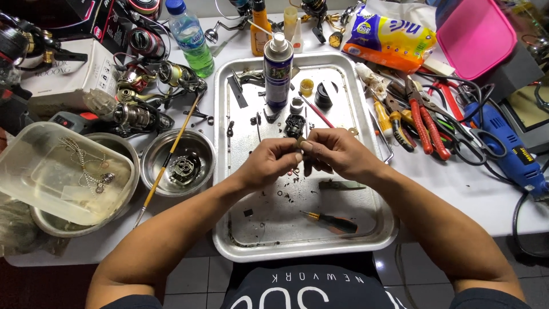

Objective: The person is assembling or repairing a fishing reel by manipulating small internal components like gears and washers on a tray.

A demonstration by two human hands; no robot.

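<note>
My left hand point(269, 161) and my right hand point(337, 151) meet above the middle of a metal tray point(366, 229). Between their fingertips they pinch a small pale part point(301, 143); it is too small to tell what it is. On the tray below lie small washers and screws, a black reel piece point(294, 124), a flat dark metal piece point(341, 185) and a small screwdriver point(330, 221) with a black and orange handle. A tall spray can point(278, 71) stands at the tray's far end.
Left of the tray stand a steel bowl point(178, 162) holding a reel part, a long thin brush point(168, 158), a plastic container point(63, 171) and several fishing reels point(143, 86). To the right lie red-handled pliers point(426, 120), scissors, a blue rotary tool point(506, 149). Behind: a green bottle point(190, 37), a tissue pack point(389, 34).
</note>
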